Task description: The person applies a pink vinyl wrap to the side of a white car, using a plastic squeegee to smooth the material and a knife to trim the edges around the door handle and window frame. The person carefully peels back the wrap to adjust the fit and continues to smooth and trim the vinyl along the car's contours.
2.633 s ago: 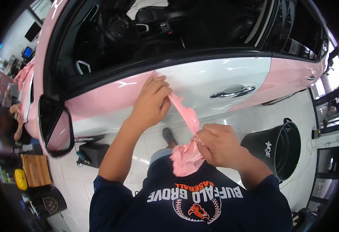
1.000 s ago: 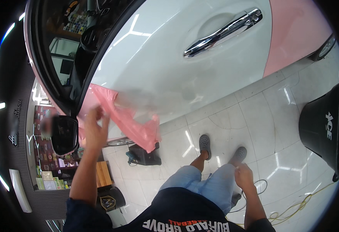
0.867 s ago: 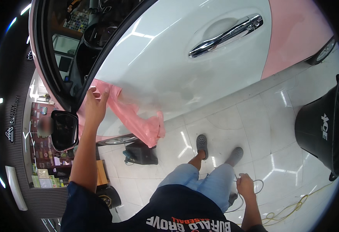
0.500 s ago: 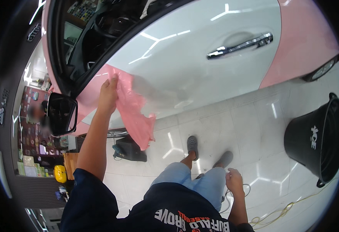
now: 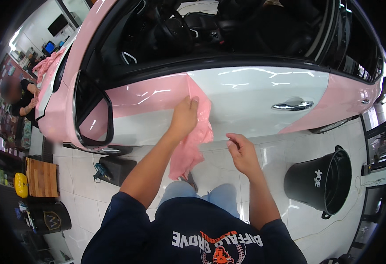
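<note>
Item: pink film (image 5: 205, 116), at car door (image 5: 237, 92), below the black window trim (image 5: 246, 61). Upper end appears joined to the flat pink section (image 5: 144, 93) by the trim; the rest is loose, folded back, w/ its ragged end hanging past the door's lower edge in view.

Hands: left hand (image 5: 185, 118) has the loose film gripped near its upper part, thumb on top. Right hand (image 5: 244, 155) holds nothing visible; fingers loosely curled, thumb apart, pos. to the right of the film, not touching it.

Handling (judgement only): prob. light, thin and limp, w/ some stretch; likely tacky on the back rather than slippery, and apt to tear, ref. the ragged edge. Best hold: a broad pinch close to the fold near the trim, not out at the tattered btm. Second hold, if req'd, on the wider mid part.

Changes: approx. half a sec. ago the right hand was low beside the thigh; now raised near the film. Left hand's grip on the film is unchanged. At the earliest frame the right hand held the bunched loose end (now released). View has also swung, so apparent shifts of door handle (image 5: 292, 105) and black bucket (image 5: 302, 187) are disregarded.
</note>
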`<state>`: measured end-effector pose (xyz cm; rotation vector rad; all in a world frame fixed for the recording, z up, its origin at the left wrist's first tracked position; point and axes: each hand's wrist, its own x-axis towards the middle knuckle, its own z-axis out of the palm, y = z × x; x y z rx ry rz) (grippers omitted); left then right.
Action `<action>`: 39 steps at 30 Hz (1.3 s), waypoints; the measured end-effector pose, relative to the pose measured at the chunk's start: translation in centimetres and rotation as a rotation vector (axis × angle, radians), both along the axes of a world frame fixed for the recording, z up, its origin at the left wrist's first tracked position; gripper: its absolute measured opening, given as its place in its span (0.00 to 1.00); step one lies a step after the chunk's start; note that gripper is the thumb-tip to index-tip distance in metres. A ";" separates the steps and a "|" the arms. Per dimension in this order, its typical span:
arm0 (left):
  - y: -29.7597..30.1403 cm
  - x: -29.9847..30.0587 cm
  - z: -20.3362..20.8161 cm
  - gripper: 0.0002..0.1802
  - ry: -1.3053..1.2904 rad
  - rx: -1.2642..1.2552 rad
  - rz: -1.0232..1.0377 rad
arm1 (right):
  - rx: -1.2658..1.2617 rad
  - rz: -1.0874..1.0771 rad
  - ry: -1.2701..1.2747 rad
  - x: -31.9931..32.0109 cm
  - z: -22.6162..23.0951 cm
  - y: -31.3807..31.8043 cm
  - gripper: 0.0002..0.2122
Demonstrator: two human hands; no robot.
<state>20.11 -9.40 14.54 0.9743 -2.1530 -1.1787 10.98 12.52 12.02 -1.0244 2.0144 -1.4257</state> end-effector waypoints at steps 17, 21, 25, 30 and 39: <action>2.0 4.2 0.7 0.18 -0.139 0.038 0.088 | 0.041 0.289 0.100 -2.6 3.1 -15.7 0.12; 3.1 4.9 0.9 0.18 -0.158 0.082 0.128 | 0.010 0.312 0.042 -1.9 2.1 -15.1 0.12; 3.7 6.0 1.2 0.17 -0.163 0.077 0.135 | 0.027 0.371 -0.040 -1.1 1.9 -15.0 0.12; 4.2 7.8 1.7 0.18 -0.146 0.108 0.137 | 0.031 0.431 -0.005 0.2 2.0 -15.1 0.11; 3.5 12.7 1.7 0.19 -0.088 0.157 0.046 | 0.065 0.459 -0.033 4.9 1.7 -14.9 0.12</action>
